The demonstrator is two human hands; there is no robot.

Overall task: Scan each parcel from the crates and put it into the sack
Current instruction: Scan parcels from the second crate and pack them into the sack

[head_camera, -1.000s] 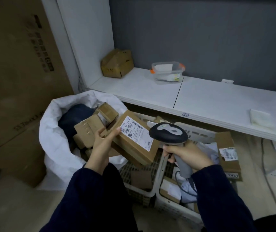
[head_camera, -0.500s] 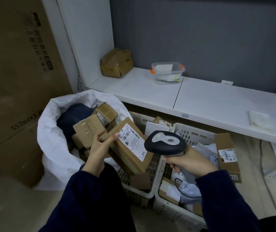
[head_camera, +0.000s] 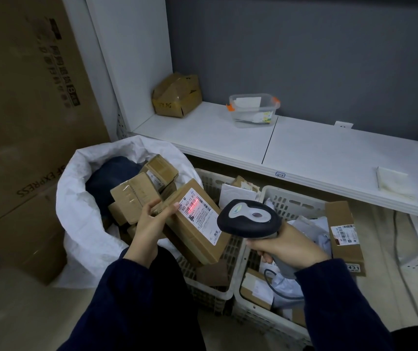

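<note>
Your left hand (head_camera: pixel 149 221) grips parcel (head_camera: pixel 197 224) at sack's (head_camera: pixel 76 198) 3 o'clock; your right hand (head_camera: pixel 286 247) clasps scanner (head_camera: pixel 249 219), red beam on label (head_camera: pixel 199 211).

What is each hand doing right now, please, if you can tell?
Left hand: closed on the parcel, label facing up.
Right hand: closed round the scanner, whose red line falls on that label.

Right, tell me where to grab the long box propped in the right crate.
Take the long box across its width near the far end, coming from above. It lies label face up along the right crate's edge, looks narrow enough to span, and that end stands clear of the bags beside it.
</note>
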